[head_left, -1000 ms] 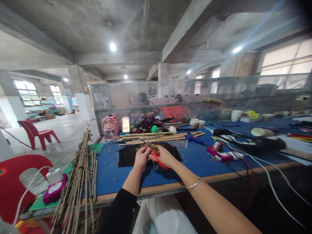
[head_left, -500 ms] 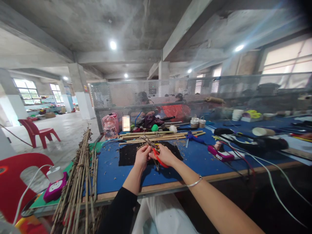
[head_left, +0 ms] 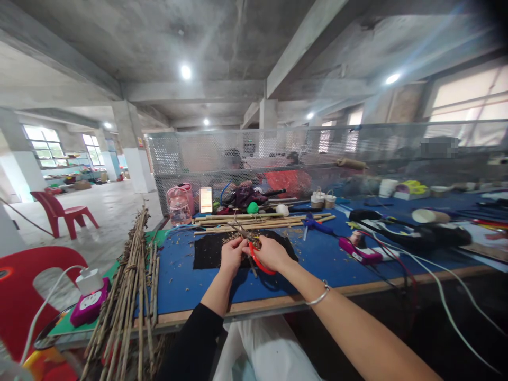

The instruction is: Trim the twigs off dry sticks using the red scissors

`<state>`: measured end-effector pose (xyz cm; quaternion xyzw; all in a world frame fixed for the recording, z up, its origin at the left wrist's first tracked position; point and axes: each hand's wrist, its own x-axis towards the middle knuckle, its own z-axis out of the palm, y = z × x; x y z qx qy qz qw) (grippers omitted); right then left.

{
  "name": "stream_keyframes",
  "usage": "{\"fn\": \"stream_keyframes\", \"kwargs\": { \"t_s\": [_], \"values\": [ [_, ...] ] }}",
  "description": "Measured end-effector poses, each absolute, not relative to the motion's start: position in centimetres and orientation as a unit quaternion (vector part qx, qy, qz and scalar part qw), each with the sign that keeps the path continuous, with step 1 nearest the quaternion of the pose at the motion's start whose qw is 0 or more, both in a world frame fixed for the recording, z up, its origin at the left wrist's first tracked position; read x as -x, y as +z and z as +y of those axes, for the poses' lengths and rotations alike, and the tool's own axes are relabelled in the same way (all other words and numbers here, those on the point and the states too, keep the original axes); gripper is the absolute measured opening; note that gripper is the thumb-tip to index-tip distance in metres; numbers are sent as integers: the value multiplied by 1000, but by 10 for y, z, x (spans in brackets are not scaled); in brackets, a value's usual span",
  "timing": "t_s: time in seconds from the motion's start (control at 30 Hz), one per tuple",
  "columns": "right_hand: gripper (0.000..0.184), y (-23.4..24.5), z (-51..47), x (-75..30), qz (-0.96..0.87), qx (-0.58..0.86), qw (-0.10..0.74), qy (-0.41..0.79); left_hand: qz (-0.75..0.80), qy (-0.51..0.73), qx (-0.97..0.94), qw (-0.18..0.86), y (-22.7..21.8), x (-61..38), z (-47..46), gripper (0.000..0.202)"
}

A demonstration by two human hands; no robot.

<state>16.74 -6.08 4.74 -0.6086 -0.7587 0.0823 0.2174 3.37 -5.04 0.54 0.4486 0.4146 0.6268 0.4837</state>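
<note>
Right hand (head_left: 273, 254) is wrapped round red-handled metal scissors (head_left: 256, 259) at 12 o'clock, over the black cloth mat (head_left: 206, 254); left hand (head_left: 232, 255) pinches what looks like a thin brown twig (head_left: 253, 270). Fingertips (head_left: 240, 244) sit near the blades (head_left: 242, 231), so if it rolls, nicked skin.

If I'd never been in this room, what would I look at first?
Probably the red-handled scissors in the person's right hand, over the black cloth. Next, perhaps the big bundle of sticks at the left end of the table. Farther back, a bright green ball stands out before the mesh screen.
</note>
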Motion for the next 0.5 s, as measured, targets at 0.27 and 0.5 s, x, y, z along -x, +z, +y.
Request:
{"fn": "stream_keyframes", "kwargs": {
  "t_s": [0.27,0.5],
  "values": [
    [51,44,-58,-175,-770,586,218,129,424,619,-424,506,6,-34,-55,48],
    [56,35,-54,-180,-798,569,141,144,501,566,-375,537,-3,-38,-67,37]
  ]
}}
